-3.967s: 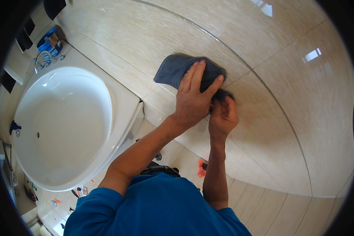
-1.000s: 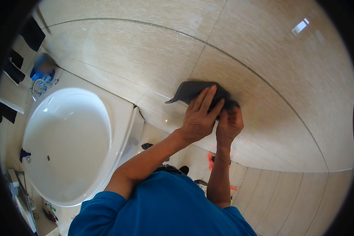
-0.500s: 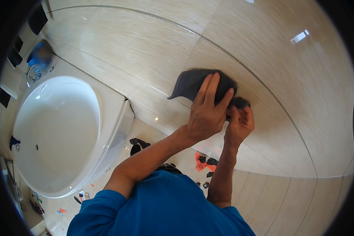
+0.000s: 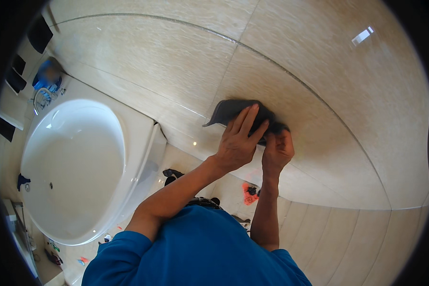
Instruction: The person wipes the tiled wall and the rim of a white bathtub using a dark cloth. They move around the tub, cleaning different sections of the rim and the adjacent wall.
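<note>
A dark grey cloth [image 4: 231, 110] lies against the beige tiled wall, its left corner sticking out. My left hand [image 4: 236, 147] presses on it with outstretched fingers, laid flat over its middle. Beside it, my right hand [image 4: 277, 151] pinches the bunched right end of the cloth between thumb and fingers. Part of the cloth is hidden under both hands.
To the left stands a white oval bathtub [image 4: 71, 167] with a chrome tap [image 4: 42, 97]. An orange-red scrap [image 4: 249, 194] with dark bits lies on the floor between my arms. A dark object [image 4: 172, 173] lies near the tub's side. Small litter is scattered below the tub.
Both hands and the cloth have shifted left and a little lower on the wall. The cloth looks more bunched under my fingers. My view has moved slightly too.
</note>
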`<action>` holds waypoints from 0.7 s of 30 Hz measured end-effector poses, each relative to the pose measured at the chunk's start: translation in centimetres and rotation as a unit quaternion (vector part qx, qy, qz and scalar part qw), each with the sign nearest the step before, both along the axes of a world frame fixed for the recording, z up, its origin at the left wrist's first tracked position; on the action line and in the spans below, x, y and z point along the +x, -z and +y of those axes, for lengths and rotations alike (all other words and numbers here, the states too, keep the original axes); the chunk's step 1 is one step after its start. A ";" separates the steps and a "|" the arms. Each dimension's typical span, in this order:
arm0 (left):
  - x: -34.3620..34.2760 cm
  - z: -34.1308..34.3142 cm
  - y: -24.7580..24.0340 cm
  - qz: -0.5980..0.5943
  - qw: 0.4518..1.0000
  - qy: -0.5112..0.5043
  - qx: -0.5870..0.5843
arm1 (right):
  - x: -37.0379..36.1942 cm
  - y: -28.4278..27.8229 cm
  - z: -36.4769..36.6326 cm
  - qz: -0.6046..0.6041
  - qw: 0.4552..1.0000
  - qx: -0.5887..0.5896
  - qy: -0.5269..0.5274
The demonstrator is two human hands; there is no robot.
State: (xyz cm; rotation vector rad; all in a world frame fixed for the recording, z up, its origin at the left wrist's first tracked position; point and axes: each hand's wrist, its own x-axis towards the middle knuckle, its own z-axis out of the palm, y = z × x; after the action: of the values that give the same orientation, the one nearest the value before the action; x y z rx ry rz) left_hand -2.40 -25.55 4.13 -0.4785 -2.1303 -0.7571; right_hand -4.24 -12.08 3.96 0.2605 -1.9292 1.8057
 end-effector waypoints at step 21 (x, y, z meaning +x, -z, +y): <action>0.1 2.7 -5.1 0.039 0.996 0.037 0.074 | 0.9 -4.5 4.3 0.027 0.997 -0.073 0.011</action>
State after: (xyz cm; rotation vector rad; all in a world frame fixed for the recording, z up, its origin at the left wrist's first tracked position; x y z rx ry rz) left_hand -2.29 -22.83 9.27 -0.5007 -1.9769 -0.9160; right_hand -3.38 -7.81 8.48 0.2345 -1.7470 1.8941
